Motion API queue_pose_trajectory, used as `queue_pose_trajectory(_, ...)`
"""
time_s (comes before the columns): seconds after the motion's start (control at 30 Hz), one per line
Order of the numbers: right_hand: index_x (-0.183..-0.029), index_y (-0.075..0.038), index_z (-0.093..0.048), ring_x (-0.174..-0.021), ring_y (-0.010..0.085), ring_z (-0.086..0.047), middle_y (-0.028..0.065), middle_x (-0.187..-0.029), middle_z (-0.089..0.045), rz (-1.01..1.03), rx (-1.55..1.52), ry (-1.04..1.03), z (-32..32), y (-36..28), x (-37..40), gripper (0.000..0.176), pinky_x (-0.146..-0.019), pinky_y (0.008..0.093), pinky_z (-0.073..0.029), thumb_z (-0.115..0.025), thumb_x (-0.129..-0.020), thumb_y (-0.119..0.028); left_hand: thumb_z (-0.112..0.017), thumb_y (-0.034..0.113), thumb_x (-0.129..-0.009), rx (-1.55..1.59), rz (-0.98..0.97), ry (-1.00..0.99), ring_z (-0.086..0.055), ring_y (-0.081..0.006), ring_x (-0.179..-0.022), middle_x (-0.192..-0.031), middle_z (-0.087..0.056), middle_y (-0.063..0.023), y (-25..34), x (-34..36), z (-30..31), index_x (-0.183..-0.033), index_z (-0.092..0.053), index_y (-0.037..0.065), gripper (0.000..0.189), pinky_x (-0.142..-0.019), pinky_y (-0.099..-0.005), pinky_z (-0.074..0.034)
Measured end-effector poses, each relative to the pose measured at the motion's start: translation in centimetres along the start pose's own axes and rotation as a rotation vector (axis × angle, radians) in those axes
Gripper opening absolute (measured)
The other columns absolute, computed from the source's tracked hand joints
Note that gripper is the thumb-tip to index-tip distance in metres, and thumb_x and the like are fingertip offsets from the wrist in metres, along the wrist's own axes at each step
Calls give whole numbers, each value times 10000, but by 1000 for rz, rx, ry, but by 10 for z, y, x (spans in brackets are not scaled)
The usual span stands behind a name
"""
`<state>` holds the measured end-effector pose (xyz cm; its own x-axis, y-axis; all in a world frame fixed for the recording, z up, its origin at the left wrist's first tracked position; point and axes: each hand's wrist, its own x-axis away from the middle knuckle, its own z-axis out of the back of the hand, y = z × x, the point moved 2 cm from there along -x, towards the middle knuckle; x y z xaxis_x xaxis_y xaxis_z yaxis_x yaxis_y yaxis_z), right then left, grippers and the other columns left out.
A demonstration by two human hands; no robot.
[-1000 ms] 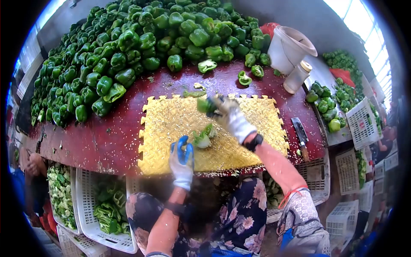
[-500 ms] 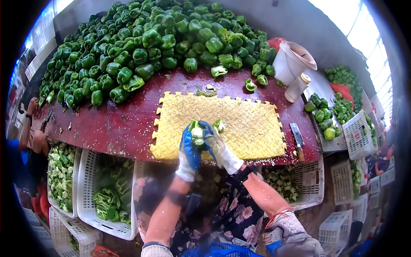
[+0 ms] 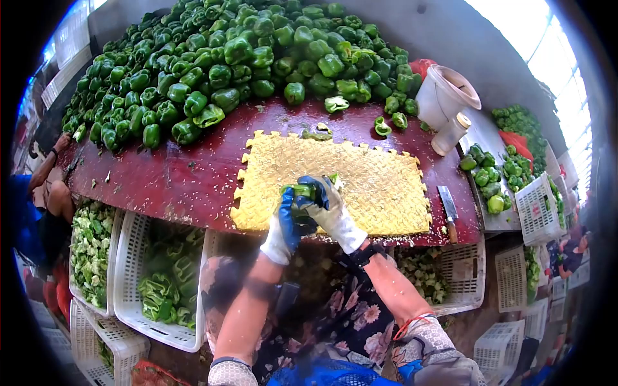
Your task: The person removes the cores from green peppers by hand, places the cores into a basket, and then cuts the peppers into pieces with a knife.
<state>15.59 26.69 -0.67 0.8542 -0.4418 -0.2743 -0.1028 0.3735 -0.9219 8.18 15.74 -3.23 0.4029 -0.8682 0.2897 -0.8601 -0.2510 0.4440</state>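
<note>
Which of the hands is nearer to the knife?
Right. The right hand is left of the knife, across part of the mat; the left hand is farther left, beyond the right hand.

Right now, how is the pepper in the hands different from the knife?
The pepper is in the left hand and right hand; the knife lies untouched on the red table. The pepper is green; the knife has a grey blade and brown handle. The pepper looks chunky, though the hands partly hide it; the knife is long and flat.
</note>
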Motion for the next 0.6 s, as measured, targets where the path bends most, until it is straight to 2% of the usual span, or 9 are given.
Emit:
queue_pose_trajectory(0.07, -1297, -102, -518, -1149, 300, -547, 145, -1188, -550, 418, 328, 96, -1, -22, -1, 602, -972, 375, -487, -766, -753, -29, -462, 377, -1019, 55, -33, -154, -615, -127, -747, -932, -660, -9, -8, -8, 11, -1106, -608, 135, 295, -613, -247, -504)
queue_pose_trajectory(0.1, -1258, -96, -536, -1110, 319, -571, 144, -1193, -554, 438, 358, 129, -3, -17, -3, 577, -943, 388, -497, -769, -735, -24, -463, 377, -1018, 104, -63, -312, -610, -123, -739, -903, -659, -4, -7, -5, 13, -1090, -617, 137, 294, -622, -249, -503)
queue_pose_trajectory(0.17, -1230, -90, -547, -1072, 310, -596, 136, -1193, -558, 454, 333, 124, -1, -12, 0, 546, -915, 395, -505, -770, -736, -30, -495, 352, -1005, 8, -26, -261, -599, -107, -751, -920, -647, 9, 0, 1, 7, -1078, -610, 154, 240, -622, -246, -497)
queue_pose_trajectory(0.23, -1262, -97, -518, -1069, 279, -607, 128, -1212, -563, 420, 375, 109, 3, -20, 8, 550, -913, 373, -508, -753, -769, -35, -540, 316, -984, 28, -106, -152, -602, -110, -733, -923, -644, 8, -7, 0, 8, -1100, -606, 157, 207, -598, -232, -494)
queue_pose_trajectory(0.33, -1358, -65, -413, -1137, 224, -575, 134, -1262, -558, -153, -211, -118, 13, -30, 20, 495, -948, 330, -485, -646, -937, -184, -591, 131, -937, -169, -240, 37, -620, -106, -795, -982, -651, -11, -6, -4, 11, -1163, -585, 101, 228, -639, -239, -515)
queue_pose_trajectory(0.43, -1398, -36, -379, -1161, 240, -569, 162, -1295, -554, -169, -223, -33, 17, -31, 12, 544, -962, 340, -479, -612, -961, -263, -666, 119, -873, -645, -498, 135, -640, -168, -701, -951, -681, -57, -6, -5, -4, -1149, -610, 90, 284, -588, -288, -511)
queue_pose_trajectory(0.47, -1427, -19, -350, -1178, 250, -562, 189, -1306, -557, -258, 47, -166, 26, -43, 12, 594, -965, 349, -480, -602, -964, -293, -671, 32, -840, -1190, -778, 159, -639, -170, -817, -1047, -656, -57, -3, -10, -1, -1284, -521, 68, 470, -752, -284, -527)
queue_pose_trajectory(0.57, -1395, -18, -391, -1164, 254, -573, 195, -1267, -586, -222, 121, -165, 24, -32, 17, 540, -954, 352, -482, -563, -981, -319, -700, 108, -833, -1332, -834, 264, -649, -205, -824, -989, -663, -88, -4, -2, -16, -1385, -428, 85, 616, -770, -318, -523)
queue_pose_trajectory(0.6, -1395, -18, -391, -1164, 254, -573, 195, -1267, -586, -221, 118, -162, 24, -33, 17, 540, -954, 352, -482, -563, -981, -319, -706, 127, -828, -1264, -680, 213, -672, -249, -861, -941, -674, -119, -2, 3, -20, -1456, -331, 108, 732, -779, -357, -525)
